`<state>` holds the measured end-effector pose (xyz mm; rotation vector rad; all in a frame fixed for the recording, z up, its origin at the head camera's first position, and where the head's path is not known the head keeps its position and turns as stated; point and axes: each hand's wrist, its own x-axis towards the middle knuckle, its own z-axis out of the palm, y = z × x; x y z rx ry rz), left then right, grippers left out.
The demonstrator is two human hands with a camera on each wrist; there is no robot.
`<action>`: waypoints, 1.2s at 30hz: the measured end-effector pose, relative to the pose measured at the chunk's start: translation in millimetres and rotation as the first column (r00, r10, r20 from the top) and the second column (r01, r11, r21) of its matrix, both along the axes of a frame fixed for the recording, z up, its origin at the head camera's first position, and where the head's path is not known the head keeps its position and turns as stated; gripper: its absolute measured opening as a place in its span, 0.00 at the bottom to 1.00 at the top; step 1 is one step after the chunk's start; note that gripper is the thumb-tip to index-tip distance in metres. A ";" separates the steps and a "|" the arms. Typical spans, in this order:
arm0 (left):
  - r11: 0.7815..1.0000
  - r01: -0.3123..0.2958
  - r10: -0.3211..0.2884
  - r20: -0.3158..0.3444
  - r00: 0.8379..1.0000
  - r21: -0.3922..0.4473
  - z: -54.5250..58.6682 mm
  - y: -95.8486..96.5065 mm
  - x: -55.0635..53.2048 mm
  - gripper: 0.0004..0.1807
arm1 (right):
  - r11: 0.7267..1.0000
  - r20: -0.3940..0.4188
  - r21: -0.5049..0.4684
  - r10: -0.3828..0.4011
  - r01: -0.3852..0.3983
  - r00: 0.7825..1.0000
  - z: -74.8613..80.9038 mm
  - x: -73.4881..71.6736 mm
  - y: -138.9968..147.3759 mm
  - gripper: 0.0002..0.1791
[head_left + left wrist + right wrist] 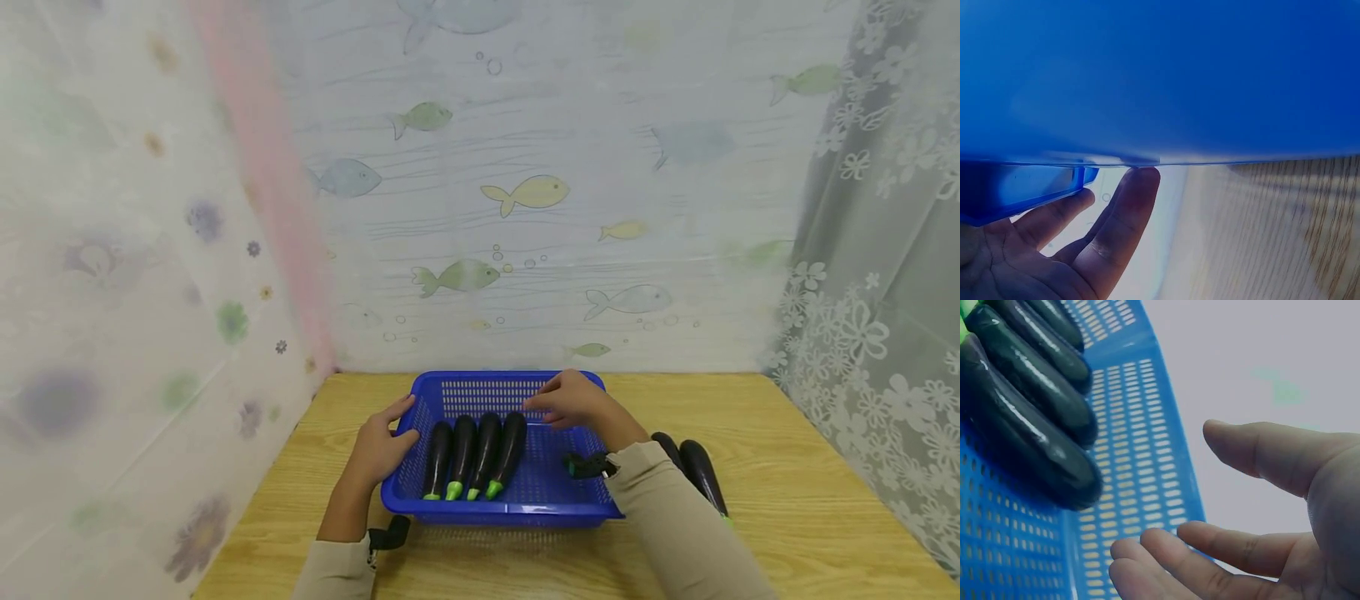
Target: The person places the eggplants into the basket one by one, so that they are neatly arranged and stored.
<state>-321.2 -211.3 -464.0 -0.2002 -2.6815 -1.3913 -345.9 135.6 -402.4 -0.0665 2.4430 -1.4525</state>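
A blue plastic basket (537,509) with slotted walls stands on the table. Several dark eggplants (464,450) with green stem ends lie side by side in its left half. My left hand (378,446) holds the basket's left rim, thumb over the inner side and fingers outside; in the left wrist view the fingers (1124,228) reach up to the blue edge. Over the right rear part of the basket is my right hand (573,398), thumb apart from the fingers and nothing between them. It is close to the rightmost eggplant (1035,434) without touching it.
Two more eggplants (701,471) lie on the wooden table (810,500) right of the basket, partly behind my right sleeve. A fish-patterned curtain (555,275) hangs behind the table, with a flowered one (135,333) at the left and a lace-patterned one (892,333) at the right.
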 end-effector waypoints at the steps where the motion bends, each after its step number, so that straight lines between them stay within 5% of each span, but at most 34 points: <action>1: 1.000 -0.001 0.001 -0.001 1.000 0.000 0.5 0.3 0.4 0.35 | 1.000 -0.001 -0.006 0.001 -0.001 1.000 1.7 1.3 2.4 0.34; 11: 1.000 -0.006 0.006 -0.010 1.000 0.004 -2.1 0.9 1.1 0.35 | 0.999 -0.076 -0.011 0.034 -0.035 0.997 13.7 10.9 28.8 0.36; 25: 1.000 0.006 -0.006 -0.033 0.999 -0.018 -2.1 0.2 -1.8 0.35 | 0.999 -0.129 -0.034 -0.023 0.019 0.991 16.2 28.7 82.8 0.39; 36: 1.000 -0.002 0.002 -0.020 1.000 0.007 0.1 1.7 1.0 0.35 | 0.999 -0.104 -0.005 -0.045 0.045 0.993 9.0 48.3 126.7 0.40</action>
